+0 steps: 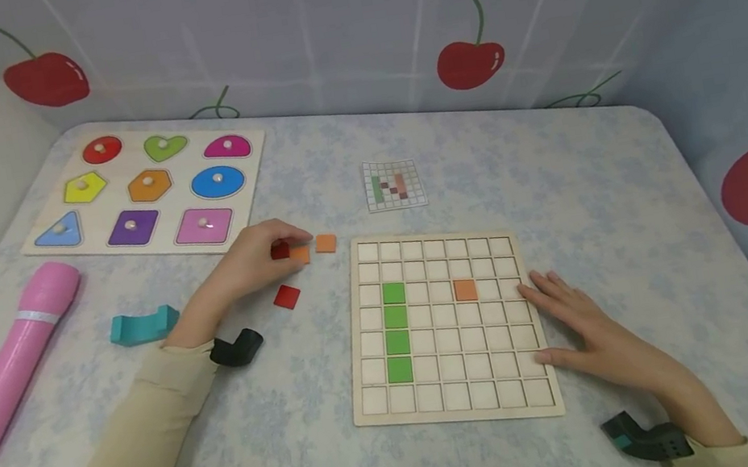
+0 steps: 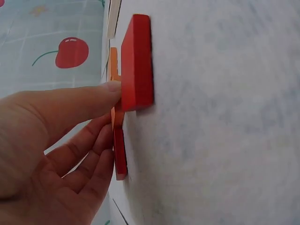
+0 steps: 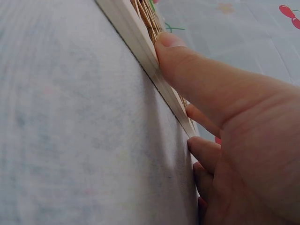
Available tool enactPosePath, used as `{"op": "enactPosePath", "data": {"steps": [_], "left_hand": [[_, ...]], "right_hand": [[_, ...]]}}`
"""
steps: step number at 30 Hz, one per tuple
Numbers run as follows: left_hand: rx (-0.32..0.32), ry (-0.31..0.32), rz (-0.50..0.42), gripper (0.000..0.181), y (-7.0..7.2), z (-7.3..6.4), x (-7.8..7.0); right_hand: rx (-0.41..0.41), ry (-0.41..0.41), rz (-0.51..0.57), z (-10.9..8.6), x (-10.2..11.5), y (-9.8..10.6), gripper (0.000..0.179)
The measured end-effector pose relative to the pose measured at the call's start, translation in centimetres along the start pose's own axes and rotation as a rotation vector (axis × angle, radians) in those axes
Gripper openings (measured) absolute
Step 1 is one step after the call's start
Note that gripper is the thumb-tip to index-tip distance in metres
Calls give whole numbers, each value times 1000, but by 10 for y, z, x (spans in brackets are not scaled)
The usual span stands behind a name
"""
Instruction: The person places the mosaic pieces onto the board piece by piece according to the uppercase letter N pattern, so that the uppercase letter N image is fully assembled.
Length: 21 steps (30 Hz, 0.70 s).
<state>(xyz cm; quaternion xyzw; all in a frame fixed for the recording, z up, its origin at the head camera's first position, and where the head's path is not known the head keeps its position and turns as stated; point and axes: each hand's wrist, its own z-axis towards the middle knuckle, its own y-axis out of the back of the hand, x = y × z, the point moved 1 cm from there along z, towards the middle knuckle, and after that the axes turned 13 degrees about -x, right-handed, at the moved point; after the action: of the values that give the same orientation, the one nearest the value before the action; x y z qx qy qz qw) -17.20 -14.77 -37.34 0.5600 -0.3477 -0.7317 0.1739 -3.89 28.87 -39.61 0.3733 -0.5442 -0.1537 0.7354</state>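
Note:
My left hand (image 1: 249, 261) pinches a square orange tile (image 1: 300, 256) between thumb and fingers, low over the table. A dark red tile (image 1: 280, 251) lies partly hidden under that hand. Another orange tile (image 1: 327, 243) lies just beyond the fingertips, and a red tile (image 1: 287, 296) is nearer me. The wooden grid board (image 1: 365, 406) holds a column of several green tiles (image 1: 398, 341) and one orange tile (image 1: 465, 290) in its cells. At the board's right edge rests my right hand (image 1: 603, 336), fingers spread; its thumb (image 3: 176, 56) touches the rim in the right wrist view.
Behind the board lies a small pattern card (image 1: 394, 184). A knobbed shape puzzle (image 1: 177, 240) occupies the back left. Farther left are a pink toy microphone (image 1: 13, 368) and a teal curved block (image 1: 142, 327). A cherry-print cloth wall (image 1: 342, 34) borders the table's back.

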Motion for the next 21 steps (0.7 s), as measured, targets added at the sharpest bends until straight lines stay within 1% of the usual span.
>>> {"op": "enactPosePath", "data": {"steps": [3,6,9,12,14,17,19,21], "left_hand": [[-3,-20,18,29,-2,1,0],[-17,-18,21,26,-4,1,0],[-35,-7,9,26,-5,1,-1],[-53,12,-22,27,-8,1,-6],[-66,21,-57,28,-10,1,-11],[-71,1,-112,29,-14,3,-23],[-63,-17,-143,29,-19,4,-33],[-38,-37,-171,29,-26,6,-45]], "right_hand": [[2,5,5,0,1,0,83],[2,7,5,0,1,0,83],[0,5,-2,0,2,0,83],[1,5,-3,1,2,0,83],[1,7,-6,1,2,0,83],[1,7,-6,1,2,0,83],[0,8,-9,0,2,1,84],[0,9,-7,0,2,1,84]]}}
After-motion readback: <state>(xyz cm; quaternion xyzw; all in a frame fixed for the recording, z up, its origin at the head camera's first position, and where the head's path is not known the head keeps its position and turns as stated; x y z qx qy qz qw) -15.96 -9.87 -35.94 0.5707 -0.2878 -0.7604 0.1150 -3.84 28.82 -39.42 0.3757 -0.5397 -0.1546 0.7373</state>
